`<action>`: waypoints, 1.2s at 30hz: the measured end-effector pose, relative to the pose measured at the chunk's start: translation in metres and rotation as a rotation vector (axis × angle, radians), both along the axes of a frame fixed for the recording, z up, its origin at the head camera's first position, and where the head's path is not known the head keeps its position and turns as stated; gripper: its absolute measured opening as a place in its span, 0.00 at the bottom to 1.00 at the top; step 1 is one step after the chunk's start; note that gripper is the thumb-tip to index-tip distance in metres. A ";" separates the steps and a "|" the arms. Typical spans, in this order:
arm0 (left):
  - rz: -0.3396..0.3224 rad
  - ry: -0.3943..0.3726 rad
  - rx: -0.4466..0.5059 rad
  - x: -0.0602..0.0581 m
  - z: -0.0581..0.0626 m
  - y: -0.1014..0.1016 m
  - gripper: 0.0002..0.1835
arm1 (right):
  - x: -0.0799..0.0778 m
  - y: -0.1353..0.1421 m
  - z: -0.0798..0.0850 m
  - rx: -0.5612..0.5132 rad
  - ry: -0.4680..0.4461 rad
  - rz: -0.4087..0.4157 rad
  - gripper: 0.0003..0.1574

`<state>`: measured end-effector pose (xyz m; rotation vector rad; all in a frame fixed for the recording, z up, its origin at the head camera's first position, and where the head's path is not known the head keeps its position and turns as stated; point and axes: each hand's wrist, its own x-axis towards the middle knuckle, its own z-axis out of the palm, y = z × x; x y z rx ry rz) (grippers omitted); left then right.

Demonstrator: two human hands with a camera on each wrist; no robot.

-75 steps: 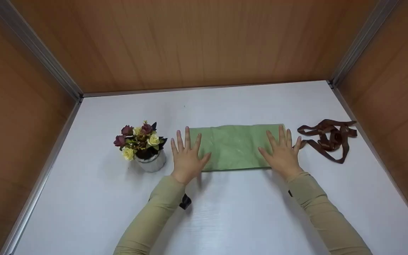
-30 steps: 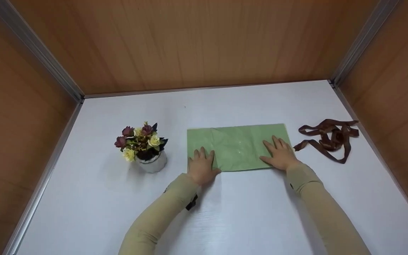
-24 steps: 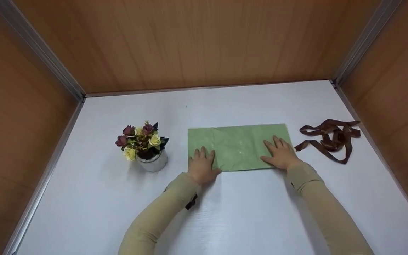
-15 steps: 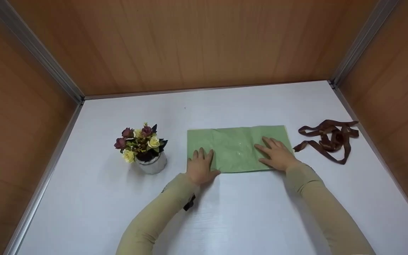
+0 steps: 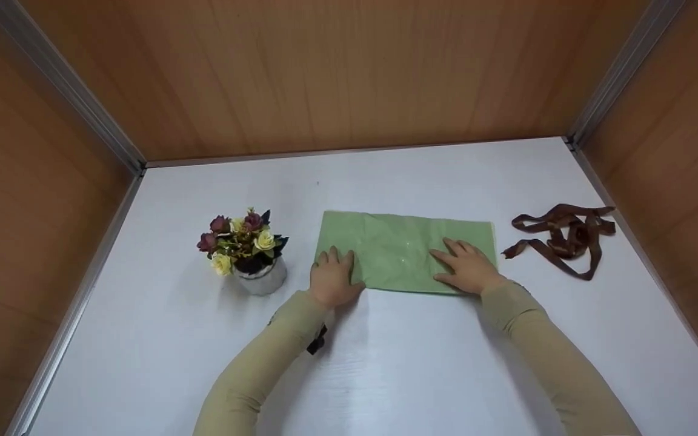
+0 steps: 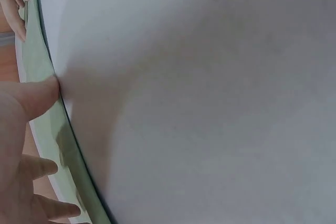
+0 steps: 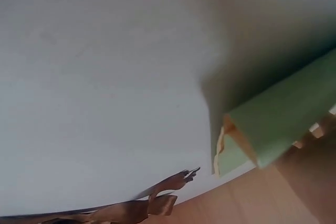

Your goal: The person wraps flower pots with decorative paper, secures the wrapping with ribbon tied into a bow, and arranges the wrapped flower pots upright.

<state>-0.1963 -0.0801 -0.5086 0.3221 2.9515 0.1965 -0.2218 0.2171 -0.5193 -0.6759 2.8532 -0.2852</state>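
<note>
A folded sheet of green paper (image 5: 397,251), creased and with a pale inner side, lies on the white table. My left hand (image 5: 331,281) rests flat on its near left corner, fingers spread. In the left wrist view the thumb (image 6: 39,97) reaches the paper's near edge. On the right part of the paper lies my right hand (image 5: 470,266), its fingers spread and pointing inward. The right wrist view shows the folded end of the paper (image 7: 283,106) standing slightly agape, cream inside; most of that hand is out of this view.
A white pot of artificial flowers (image 5: 258,275), yellow and dark red, stands left of the paper. To the right a brown ribbon (image 5: 573,236) lies in loose loops, one end close to the paper. Wooden panels (image 5: 349,79) wall the table (image 5: 397,375) at the back and sides.
Both hands have come down flat onto the paper. Lately they have shifted left, and the paper has turned slightly clockwise: its left end is farther away, its right end nearer.
</note>
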 end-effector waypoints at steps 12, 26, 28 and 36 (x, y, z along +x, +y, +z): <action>-0.019 0.080 0.075 0.002 -0.004 0.018 0.28 | 0.011 -0.028 -0.002 0.028 -0.008 -0.176 0.39; 0.041 0.028 -0.053 0.005 -0.009 0.043 0.42 | 0.048 -0.054 0.004 0.144 0.077 -0.178 0.40; 0.032 0.010 -0.017 0.005 -0.009 0.044 0.42 | 0.054 -0.055 0.005 0.157 0.080 -0.169 0.41; 0.032 -0.017 0.095 0.003 -0.013 0.042 0.46 | 0.067 -0.056 0.006 0.167 0.075 -0.171 0.43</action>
